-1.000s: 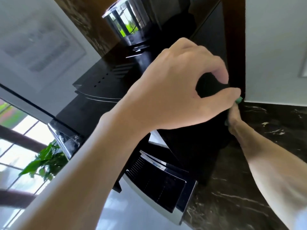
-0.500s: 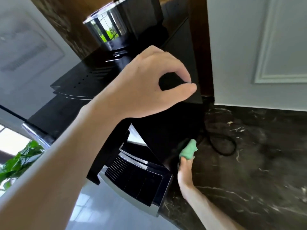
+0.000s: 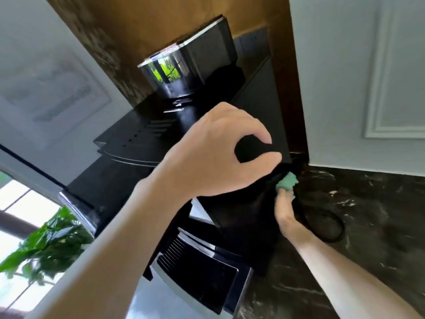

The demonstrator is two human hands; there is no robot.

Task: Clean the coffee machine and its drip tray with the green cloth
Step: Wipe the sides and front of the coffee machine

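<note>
glossy black coffee machine (image 3: 248,210), marble counter (image 3: 368,226)

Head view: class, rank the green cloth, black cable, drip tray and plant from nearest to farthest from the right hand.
1. green cloth, held in the right hand itself.
2. black cable, looped on the counter just right of the hand.
3. drip tray, lower left, at the front of the coffee machine.
4. plant, far left.

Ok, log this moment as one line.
right hand: holds green cloth against coffee machine side | left hand: curled at machine's top edge, grip unclear | drip tray: no hand on it
</note>
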